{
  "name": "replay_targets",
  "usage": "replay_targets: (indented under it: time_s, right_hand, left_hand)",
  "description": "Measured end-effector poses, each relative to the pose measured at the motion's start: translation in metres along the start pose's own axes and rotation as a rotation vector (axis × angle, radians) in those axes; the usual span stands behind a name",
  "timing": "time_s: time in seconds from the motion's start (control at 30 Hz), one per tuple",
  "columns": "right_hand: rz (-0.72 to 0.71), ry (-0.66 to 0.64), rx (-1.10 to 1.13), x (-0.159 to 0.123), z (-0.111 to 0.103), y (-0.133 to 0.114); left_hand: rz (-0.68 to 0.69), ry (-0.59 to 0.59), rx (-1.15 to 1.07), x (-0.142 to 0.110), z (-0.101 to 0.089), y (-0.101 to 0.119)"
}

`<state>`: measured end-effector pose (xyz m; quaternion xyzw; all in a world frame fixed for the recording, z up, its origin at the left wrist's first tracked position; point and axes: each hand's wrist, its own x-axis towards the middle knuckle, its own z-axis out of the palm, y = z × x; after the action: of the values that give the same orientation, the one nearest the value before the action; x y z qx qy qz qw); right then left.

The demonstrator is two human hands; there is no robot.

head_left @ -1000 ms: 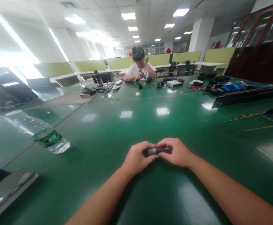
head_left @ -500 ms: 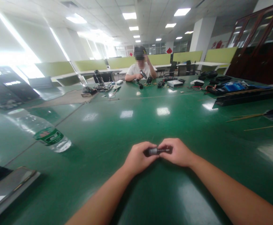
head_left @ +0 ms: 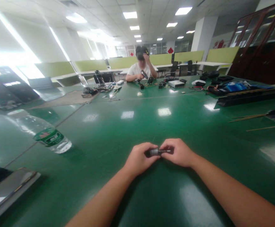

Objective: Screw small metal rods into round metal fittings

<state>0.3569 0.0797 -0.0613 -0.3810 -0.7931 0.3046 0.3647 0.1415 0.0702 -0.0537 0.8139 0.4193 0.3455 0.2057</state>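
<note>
Between my hands, just above or on the green tabletop, lies a small grey-and-black cylinder with a thin shaft (head_left: 154, 152); its exact kind is too small to make out. My left hand (head_left: 139, 159) is closed round its dark left end, thumb and fingers pinching it from both sides. From the right, my right hand (head_left: 178, 153) curls about the thin shaft, fingertips pinched near the point where it meets the grey body. The fingertips of both hands nearly touch. My palms hide part of the piece.
A water bottle (head_left: 49, 137) with a green label stands at left. A flat tablet-like device (head_left: 14, 189) lies near the left corner. Across the table (head_left: 109, 126) sits a person (head_left: 141, 67) holding a dark tool, among electronic parts. Thin rods (head_left: 248, 117) lie at right.
My hands and the small cylinder have hardly moved. Across the table, the person's raised hand has shifted inward at the head, and the head has tipped down a little.
</note>
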Motion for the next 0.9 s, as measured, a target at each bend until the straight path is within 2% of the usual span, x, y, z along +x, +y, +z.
replay_targets:
  time_s: [0.9]
  right_hand:
    - [0.005,0.006,-0.017,0.0001,-0.0016,0.0014]
  left_hand:
    - [-0.002,0.012,0.014,-0.0005,-0.0016,-0.0005]
